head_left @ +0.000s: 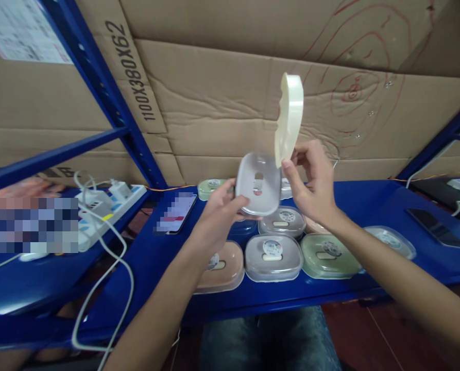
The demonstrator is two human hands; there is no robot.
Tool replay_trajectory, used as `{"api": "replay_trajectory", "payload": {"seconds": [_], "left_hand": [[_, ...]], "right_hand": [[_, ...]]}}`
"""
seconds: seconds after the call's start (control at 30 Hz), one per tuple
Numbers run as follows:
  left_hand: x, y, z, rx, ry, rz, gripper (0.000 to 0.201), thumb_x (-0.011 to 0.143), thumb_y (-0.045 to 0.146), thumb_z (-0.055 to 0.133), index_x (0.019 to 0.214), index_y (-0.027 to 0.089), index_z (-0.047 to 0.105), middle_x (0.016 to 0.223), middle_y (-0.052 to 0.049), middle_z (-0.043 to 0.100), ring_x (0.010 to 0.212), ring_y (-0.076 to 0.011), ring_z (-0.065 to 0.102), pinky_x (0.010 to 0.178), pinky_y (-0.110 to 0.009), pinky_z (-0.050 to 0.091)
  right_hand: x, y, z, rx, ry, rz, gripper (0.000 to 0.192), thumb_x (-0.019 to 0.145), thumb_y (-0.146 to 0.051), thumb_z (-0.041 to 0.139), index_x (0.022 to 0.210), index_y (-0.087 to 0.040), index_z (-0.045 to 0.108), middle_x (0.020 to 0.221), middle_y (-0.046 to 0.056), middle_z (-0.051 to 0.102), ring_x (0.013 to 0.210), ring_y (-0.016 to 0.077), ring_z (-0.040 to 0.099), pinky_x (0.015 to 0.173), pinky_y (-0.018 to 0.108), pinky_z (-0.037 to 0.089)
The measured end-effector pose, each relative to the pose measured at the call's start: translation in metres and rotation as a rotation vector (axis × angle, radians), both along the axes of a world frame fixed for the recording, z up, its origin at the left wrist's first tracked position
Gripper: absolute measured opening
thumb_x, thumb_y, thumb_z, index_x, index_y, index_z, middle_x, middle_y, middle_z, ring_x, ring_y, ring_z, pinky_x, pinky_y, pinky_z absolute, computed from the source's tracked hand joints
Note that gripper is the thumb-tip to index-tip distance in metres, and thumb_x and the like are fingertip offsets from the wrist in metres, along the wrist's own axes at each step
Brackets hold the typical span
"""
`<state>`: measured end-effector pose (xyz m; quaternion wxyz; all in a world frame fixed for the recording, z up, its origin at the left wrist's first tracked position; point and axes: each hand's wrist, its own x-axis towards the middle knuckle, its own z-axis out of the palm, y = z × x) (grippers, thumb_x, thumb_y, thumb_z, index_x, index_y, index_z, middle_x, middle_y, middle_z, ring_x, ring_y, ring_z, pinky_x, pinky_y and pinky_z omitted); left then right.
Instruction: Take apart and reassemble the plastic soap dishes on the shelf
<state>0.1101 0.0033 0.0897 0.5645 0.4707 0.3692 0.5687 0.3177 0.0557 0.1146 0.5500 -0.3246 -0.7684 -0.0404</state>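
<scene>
A clear lid is gripped at its lower left edge by the left hand, and a cream-white case is pinched at its lower end by the right hand; both pieces are held up above the blue shelf, the case upright and just touching the lid's upper right corner. Directly beneath them, packaged cases are laid in rows: a grey one, a green one, a pink one partly hidden by the left forearm. A phone is seen to the left, beside a power strip with white cables. Cardboard is stood behind.
</scene>
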Motion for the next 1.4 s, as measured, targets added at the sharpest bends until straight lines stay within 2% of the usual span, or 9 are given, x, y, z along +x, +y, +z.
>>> {"api": "replay_trajectory", "payload": {"seconds": [0.1,0.2,0.37,0.57,0.87,1.0,1.13,1.27,1.4], "left_hand": [[-0.015,0.008,0.001,0.066,0.001,0.159,0.033,0.079,0.03,0.081,0.109,0.02,0.07,0.098,-0.006,0.079,0.099,-0.0263,0.076,0.08,-0.035,0.062],[-0.028,0.014,0.004,0.084,-0.027,0.19,0.031,0.079,0.037,0.085,0.102,0.02,0.072,0.093,-0.004,0.075,0.099,-0.025,0.075,0.085,-0.035,0.06],[-0.026,0.014,0.005,0.043,-0.031,0.068,0.042,0.084,0.046,0.089,0.115,0.02,0.076,0.1,-0.006,0.077,0.097,-0.0247,0.075,0.084,-0.036,0.059],[-0.024,0.011,-0.003,-0.01,0.099,-0.129,0.052,0.086,0.047,0.091,0.128,0.02,0.077,0.113,-0.01,0.081,0.092,-0.0233,0.075,0.074,-0.031,0.055],[-0.024,0.01,-0.005,0.026,0.164,-0.108,0.047,0.087,0.049,0.09,0.121,0.019,0.08,0.11,-0.009,0.082,0.09,-0.0212,0.074,0.076,-0.029,0.054],[-0.015,0.006,-0.004,0.041,0.192,0.006,0.043,0.083,0.048,0.093,0.112,0.02,0.078,0.099,-0.006,0.08,0.079,-0.0193,0.07,0.069,-0.029,0.052],[-0.009,0.005,-0.004,0.083,0.228,0.133,0.041,0.079,0.047,0.094,0.104,0.02,0.075,0.092,-0.003,0.076,0.075,-0.0168,0.066,0.066,-0.027,0.049],[-0.009,0.006,-0.005,0.106,0.237,0.178,0.046,0.076,0.044,0.096,0.106,0.02,0.071,0.095,-0.003,0.076,0.076,-0.017,0.067,0.065,-0.027,0.05],[-0.008,0.003,-0.004,0.13,0.272,0.139,0.062,0.075,0.04,0.096,0.126,0.026,0.065,0.106,-0.003,0.079,0.081,-0.0206,0.072,0.064,-0.028,0.053]], "right_hand": [[0.038,0.003,0.005,0.051,-0.203,-0.18,0.015,0.111,-0.036,0.055,0.118,-0.028,0.065,0.13,0.016,0.063,0.126,0.0345,0.063,0.107,0.06,0.058],[0.067,0.009,-0.001,0.101,-0.47,-0.232,0.016,0.108,-0.023,0.054,0.119,-0.024,0.065,0.15,0.02,0.052,0.14,0.0394,0.057,0.107,0.063,0.059],[0.07,0.002,-0.018,0.119,-0.898,-0.208,0.038,0.096,0.001,0.051,0.12,-0.022,0.068,0.152,0.02,0.056,0.14,0.0405,0.059,0.109,0.064,0.059],[0.055,-0.016,-0.018,0.209,-0.984,-0.122,0.038,0.1,-0.002,0.056,0.128,-0.026,0.067,0.154,0.015,0.06,0.147,0.0387,0.055,0.12,0.065,0.051],[0.073,-0.008,-0.029,0.11,-0.747,0.114,0.05,0.099,-0.004,0.054,0.139,-0.033,0.064,0.163,0.011,0.052,0.16,0.0378,0.046,0.115,0.063,0.06],[0.075,-0.012,-0.033,-0.001,-0.689,0.142,0.053,0.102,-0.009,0.056,0.146,-0.039,0.059,0.173,0.008,0.043,0.157,0.0367,0.051,0.116,0.064,0.06],[0.061,-0.02,-0.036,-0.048,-0.383,0.182,0.043,0.105,-0.025,0.07,0.144,-0.036,0.056,0.162,0.012,0.055,0.151,0.0366,0.058,0.114,0.062,0.062],[0.041,-0.026,-0.036,-0.408,0.054,0.366,0.051,0.105,-0.041,0.07,0.151,-0.034,0.047,0.16,0.014,0.056,0.131,0.0305,0.071,0.098,0.051,0.07],[0.026,-0.028,-0.032,-0.8,0.201,0.564,0.049,0.106,-0.055,0.066,0.148,-0.033,0.053,0.146,0.011,0.068,0.112,0.0268,0.076,0.086,0.049,0.072]]}}
